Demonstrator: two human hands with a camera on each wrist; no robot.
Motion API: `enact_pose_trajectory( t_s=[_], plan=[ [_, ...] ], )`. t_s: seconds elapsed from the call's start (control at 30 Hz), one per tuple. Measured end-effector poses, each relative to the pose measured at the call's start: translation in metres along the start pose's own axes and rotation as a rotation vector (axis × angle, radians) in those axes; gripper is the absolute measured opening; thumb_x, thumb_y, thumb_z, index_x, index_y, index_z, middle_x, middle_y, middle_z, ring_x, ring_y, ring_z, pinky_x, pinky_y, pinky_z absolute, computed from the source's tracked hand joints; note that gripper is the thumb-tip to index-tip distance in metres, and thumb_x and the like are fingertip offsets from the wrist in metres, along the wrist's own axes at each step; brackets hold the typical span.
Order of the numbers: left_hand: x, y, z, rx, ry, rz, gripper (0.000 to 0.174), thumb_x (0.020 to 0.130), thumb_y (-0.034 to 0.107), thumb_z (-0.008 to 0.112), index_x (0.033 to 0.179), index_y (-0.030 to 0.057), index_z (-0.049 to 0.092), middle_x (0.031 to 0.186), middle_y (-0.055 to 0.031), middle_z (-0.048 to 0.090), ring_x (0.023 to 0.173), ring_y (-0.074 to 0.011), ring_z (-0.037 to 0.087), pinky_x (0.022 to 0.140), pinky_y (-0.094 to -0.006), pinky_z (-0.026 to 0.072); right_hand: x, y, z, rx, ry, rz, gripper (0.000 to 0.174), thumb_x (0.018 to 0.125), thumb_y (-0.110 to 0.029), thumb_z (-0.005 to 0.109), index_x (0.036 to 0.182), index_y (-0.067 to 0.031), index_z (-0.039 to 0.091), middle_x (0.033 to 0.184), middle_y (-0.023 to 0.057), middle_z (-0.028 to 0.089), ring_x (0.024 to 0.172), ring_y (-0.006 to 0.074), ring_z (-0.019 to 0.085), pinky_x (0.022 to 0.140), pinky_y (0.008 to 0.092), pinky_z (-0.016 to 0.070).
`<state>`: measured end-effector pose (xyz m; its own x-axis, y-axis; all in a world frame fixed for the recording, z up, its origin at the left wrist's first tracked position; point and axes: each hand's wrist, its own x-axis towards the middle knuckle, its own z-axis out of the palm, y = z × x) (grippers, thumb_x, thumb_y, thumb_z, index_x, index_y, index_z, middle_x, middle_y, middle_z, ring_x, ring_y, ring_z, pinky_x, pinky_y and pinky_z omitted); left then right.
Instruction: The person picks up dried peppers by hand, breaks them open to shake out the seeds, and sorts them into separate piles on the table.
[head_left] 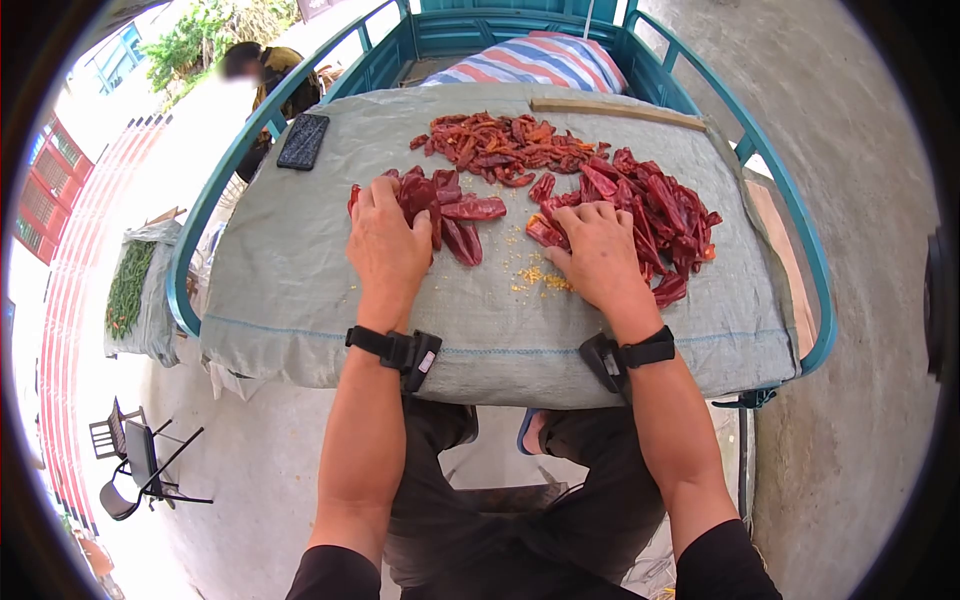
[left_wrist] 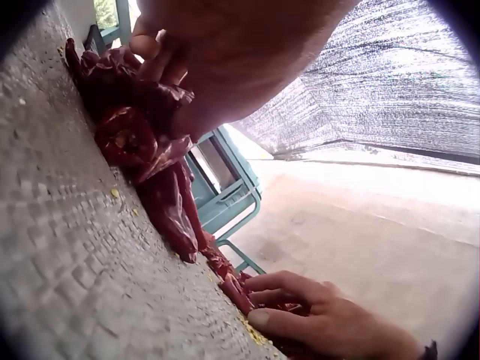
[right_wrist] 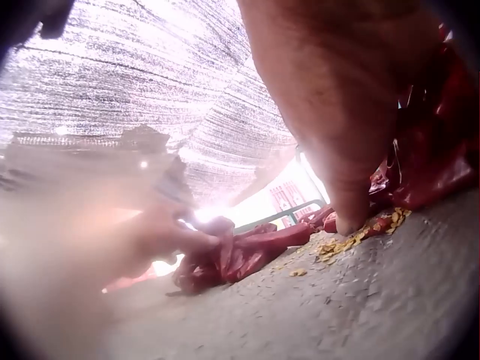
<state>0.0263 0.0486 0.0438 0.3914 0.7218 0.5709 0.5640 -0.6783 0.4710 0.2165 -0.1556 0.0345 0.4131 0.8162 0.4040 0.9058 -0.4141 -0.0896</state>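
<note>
Dried red chilies lie in a small heap at the left of the woven sheet. My left hand is over this heap, its fingers curled round some of the chilies. At the left edge of a larger chili pile, my right hand rests with loosely bent fingers touching the pods. In the left wrist view, the right hand has its thumb apart from the fingers. Yellow seeds are scattered beside the right thumb. Both palms are hidden in the head view.
Smaller, shrivelled chili pieces are spread behind both heaps. A phone lies at the back left, a wooden strip along the back. Teal rails flank the sheet. Another person bends beyond the left rail.
</note>
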Motion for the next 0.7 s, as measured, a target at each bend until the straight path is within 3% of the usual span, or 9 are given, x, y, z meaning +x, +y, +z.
enact_pose_trajectory(
  t_s=[0.13,0.23,0.43,0.53,0.57,0.7],
  plan=[
    [0.0,0.009,-0.006,0.037,0.098,0.068,0.043,0.09,0.019,0.085,0.127,0.0061,0.068,0.123,-0.0131,0.07,0.121,-0.0347,0.069,0.097,-0.0485,0.0567,0.003,-0.002,0.005,0.005,-0.006,-0.008,0.036,0.09,-0.015,0.077,0.126,-0.0104,0.071,0.114,0.0137,0.075,0.121,0.0338,0.066,0.104,0.0499,0.0465],
    [0.0,0.021,-0.011,-0.042,0.2,0.204,0.035,0.091,0.011,0.083,0.123,0.005,0.069,0.117,-0.012,0.07,0.108,-0.0316,0.072,0.092,-0.0451,0.0582,0.004,-0.002,0.006,0.051,0.013,-0.02,0.029,0.089,-0.007,0.074,0.117,-0.0092,0.069,0.108,0.0147,0.075,0.114,0.0357,0.068,0.099,0.0504,0.0481],
    [-0.021,0.059,-0.004,-0.621,-0.069,0.122,0.022,0.097,-0.003,0.074,0.118,0.0025,0.07,0.108,-0.0061,0.072,0.086,-0.0139,0.069,0.078,-0.0299,0.0562,0.008,0.0,-0.003,0.386,0.132,0.058,0.029,0.089,-0.002,0.078,0.115,-0.0049,0.065,0.105,0.0178,0.075,0.101,0.0396,0.072,0.088,0.0511,0.0558],
    [-0.029,0.061,0.01,-0.808,-0.212,0.0,0.018,0.1,-0.002,0.073,0.118,0.0012,0.069,0.108,-0.003,0.073,0.087,-0.0093,0.067,0.078,-0.0283,0.0555,0.011,0.005,-0.009,0.71,0.175,0.215,0.031,0.092,-0.005,0.08,0.119,-0.0039,0.065,0.102,0.0167,0.076,0.09,0.035,0.074,0.082,0.0455,0.0581],
    [-0.03,0.062,0.009,-0.826,-0.299,-0.052,0.018,0.102,-0.002,0.072,0.119,-0.0001,0.068,0.107,-0.0034,0.073,0.089,-0.0093,0.069,0.078,-0.0288,0.0564,0.013,0.007,-0.011,0.872,0.197,0.214,0.027,0.097,-0.006,0.08,0.12,-0.0036,0.066,0.098,0.0096,0.078,0.08,0.0217,0.072,0.077,0.0363,0.0568],
    [-0.034,0.061,0.022,-1.061,-0.42,-0.163,0.022,0.107,0.008,0.072,0.127,0.0002,0.068,0.115,-0.0078,0.076,0.096,-0.014,0.075,0.078,-0.0283,0.0563,0.012,0.012,-0.024,1.5,0.062,0.36,0.018,0.104,-0.004,0.075,0.12,-0.0026,0.067,0.104,0.0009,0.075,0.087,0.0082,0.067,0.077,0.0272,0.0536]
  ],
)
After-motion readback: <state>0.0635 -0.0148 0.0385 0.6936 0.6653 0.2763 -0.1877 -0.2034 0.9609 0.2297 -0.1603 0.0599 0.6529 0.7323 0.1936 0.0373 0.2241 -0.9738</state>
